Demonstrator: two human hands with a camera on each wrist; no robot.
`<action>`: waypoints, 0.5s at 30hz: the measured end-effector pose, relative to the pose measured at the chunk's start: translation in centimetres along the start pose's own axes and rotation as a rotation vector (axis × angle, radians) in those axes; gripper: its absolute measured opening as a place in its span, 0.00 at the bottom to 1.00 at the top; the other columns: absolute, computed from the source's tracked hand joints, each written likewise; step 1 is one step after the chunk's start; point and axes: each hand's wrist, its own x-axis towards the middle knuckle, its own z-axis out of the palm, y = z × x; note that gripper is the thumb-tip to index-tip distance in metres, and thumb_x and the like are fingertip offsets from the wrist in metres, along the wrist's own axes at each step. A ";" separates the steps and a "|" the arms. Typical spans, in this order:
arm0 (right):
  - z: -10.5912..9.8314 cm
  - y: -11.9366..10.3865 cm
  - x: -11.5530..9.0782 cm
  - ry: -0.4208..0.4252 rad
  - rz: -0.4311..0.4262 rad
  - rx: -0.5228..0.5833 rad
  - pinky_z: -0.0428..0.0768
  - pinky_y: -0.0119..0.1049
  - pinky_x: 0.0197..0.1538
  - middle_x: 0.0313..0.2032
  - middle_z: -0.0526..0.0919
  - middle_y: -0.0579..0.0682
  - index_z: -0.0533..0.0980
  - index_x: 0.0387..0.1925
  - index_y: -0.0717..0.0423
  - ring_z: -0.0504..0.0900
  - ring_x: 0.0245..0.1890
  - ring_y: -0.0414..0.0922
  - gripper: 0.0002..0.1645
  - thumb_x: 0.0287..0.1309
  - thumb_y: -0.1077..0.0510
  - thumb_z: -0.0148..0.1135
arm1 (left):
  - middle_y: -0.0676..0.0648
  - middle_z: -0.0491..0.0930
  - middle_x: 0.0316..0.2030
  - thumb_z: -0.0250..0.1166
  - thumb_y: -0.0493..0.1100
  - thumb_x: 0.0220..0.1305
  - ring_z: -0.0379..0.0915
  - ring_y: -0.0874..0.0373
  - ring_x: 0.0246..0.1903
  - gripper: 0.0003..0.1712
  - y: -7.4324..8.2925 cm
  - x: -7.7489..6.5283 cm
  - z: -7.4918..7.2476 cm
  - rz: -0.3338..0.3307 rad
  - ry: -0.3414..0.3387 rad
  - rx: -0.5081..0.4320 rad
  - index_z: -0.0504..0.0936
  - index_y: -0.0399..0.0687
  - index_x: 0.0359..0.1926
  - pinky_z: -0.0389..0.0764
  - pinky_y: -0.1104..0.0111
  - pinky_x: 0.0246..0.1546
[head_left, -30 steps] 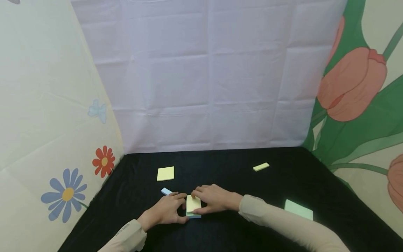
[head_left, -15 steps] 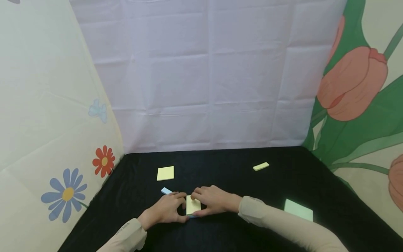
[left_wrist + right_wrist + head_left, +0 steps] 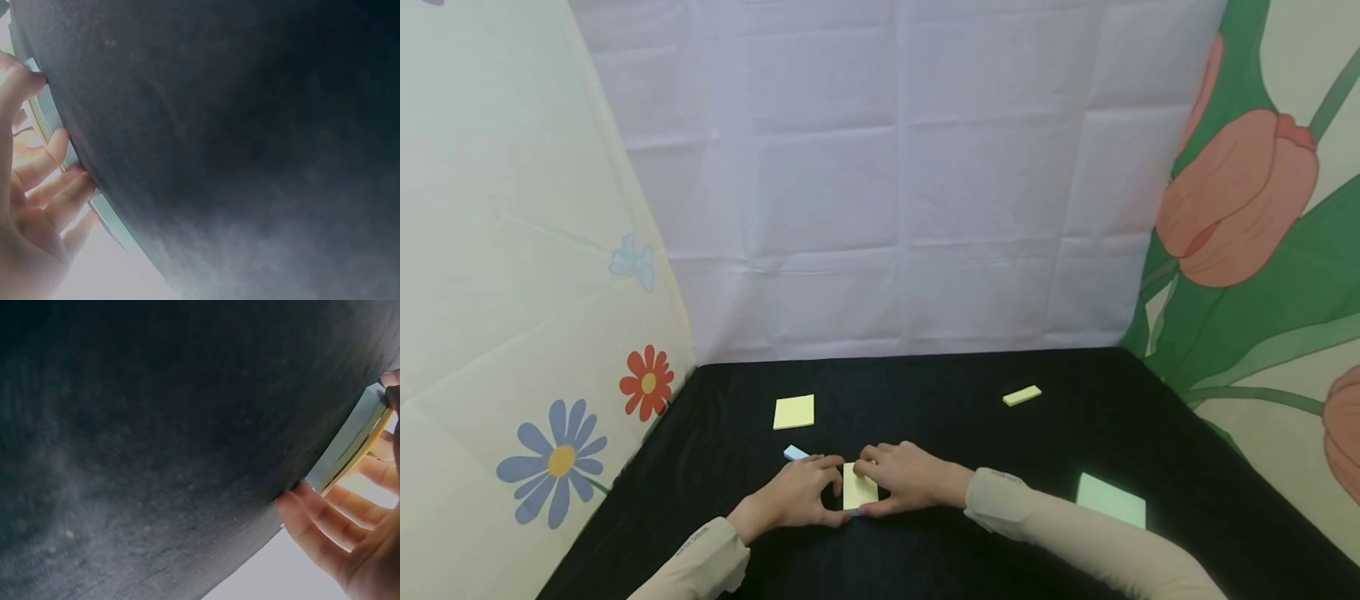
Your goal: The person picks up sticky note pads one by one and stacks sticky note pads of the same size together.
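Note:
A small stack of sticky note pads lies at the front middle of the black table. Its top is a yellow sticky note pad [image 3: 861, 490], and a thicker light blue pad [image 3: 344, 440] forms the bottom. My left hand [image 3: 797, 493] grips the stack's left side, thumb at the near corner and fingertips along the edge. From the right, my right hand [image 3: 916, 477] holds the other side; its thumb is at the near right corner and an index finger bends over the yellow top. Both wrist views show fingertips right at the layered edge.
A light blue strip-shaped pad [image 3: 793, 453] lies just beyond my left hand. Farther back are a square yellow pad [image 3: 793, 412] and, to the right, a narrow yellow pad [image 3: 1022, 396]. A pale green pad [image 3: 1111, 500] sits beside the right sleeve.
The yellow pad on top has come nearer to me, so less of the green and blue layers shows at the stack's front. Both hands have stayed nearly in place.

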 end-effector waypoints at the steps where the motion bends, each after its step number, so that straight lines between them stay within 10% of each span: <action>1: 0.0 0.0 0.0 0.000 -0.001 -0.003 0.65 0.25 0.27 0.49 0.76 0.45 0.73 0.56 0.47 0.72 0.36 0.35 0.30 0.65 0.31 0.54 | 0.45 0.78 0.56 0.66 0.68 0.56 0.77 0.49 0.52 0.20 0.0 0.0 0.0 -0.001 0.000 -0.002 0.78 0.61 0.28 0.78 0.56 0.49; 15: 0.0 -0.1 0.0 -0.018 -0.007 -0.033 0.67 0.26 0.28 0.50 0.75 0.47 0.73 0.57 0.47 0.71 0.36 0.36 0.30 0.65 0.32 0.54 | 0.46 0.78 0.56 0.65 0.70 0.56 0.77 0.52 0.50 0.20 -0.3 0.1 0.2 -0.008 -0.016 -0.017 0.78 0.62 0.29 0.78 0.57 0.48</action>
